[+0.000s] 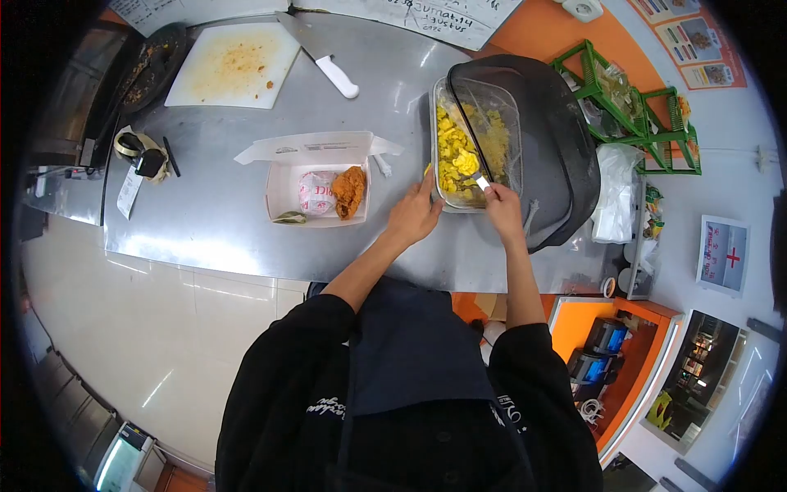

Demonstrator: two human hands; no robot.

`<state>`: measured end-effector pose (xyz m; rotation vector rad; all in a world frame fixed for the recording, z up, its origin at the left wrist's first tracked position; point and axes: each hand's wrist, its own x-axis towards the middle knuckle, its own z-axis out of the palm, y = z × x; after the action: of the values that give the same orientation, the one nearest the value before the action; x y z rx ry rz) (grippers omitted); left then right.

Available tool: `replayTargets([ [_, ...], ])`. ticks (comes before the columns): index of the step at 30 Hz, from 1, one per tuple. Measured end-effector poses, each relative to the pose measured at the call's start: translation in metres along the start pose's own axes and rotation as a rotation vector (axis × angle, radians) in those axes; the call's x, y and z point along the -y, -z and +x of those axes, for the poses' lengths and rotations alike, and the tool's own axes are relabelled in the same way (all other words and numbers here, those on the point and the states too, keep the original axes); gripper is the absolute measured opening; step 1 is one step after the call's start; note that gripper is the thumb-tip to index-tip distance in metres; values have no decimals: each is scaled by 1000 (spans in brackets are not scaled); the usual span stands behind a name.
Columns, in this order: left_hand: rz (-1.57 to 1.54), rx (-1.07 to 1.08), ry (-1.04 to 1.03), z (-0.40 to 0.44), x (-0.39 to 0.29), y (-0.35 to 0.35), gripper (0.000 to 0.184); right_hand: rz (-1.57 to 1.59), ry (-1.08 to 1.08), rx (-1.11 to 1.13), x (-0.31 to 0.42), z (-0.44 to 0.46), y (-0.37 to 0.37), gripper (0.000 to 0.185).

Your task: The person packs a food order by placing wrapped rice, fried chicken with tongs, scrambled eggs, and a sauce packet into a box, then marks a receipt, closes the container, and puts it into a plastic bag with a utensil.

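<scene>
A clear rectangular container (482, 199) of yellow scrambled egg (451, 143) stands right of centre. My right hand (503, 207), at its near right part, is closed round the handle of a utensil (481, 181) that bears a lump of egg. My left hand (414, 215) is at the container's near left corner, fingers pointing forward; whether it grips the rim is unclear. To the left, an open white box (318, 148) holds a piece of fried chicken (349, 193), a paper-wrapped bundle (316, 193) and a small green packet (289, 217).
A white cutting board (234, 66) and a white-handled knife (338, 77) lie at the back left. The black bag or cover (561, 139) stands beside the container. Green baskets (602, 90), plastic bags (615, 193) and a pen (171, 156) are farther out.
</scene>
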<state>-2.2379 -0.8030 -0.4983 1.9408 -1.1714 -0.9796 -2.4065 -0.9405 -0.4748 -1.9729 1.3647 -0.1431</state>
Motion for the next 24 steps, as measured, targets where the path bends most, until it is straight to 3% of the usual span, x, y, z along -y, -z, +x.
replayTargets([
  [2,-47,-44,-33,3,7,-14,73,-615,266,-244,12,-5,-7,20],
  [5,-191,-54,-54,5,12,-24,77,-830,354,-125,25,-7,-5,18],
  [11,-110,6,28,3,7,-21,77,-957,604,217,41,-26,6,19],
  [14,-52,-4,35,2,2,-18,77,-943,587,355,59,-24,27,16],
  [17,-12,-23,31,-1,-1,-19,77,-569,510,439,50,-3,35,16],
  [24,41,7,59,-2,-9,-16,79,48,6,429,-3,-10,12,19],
])
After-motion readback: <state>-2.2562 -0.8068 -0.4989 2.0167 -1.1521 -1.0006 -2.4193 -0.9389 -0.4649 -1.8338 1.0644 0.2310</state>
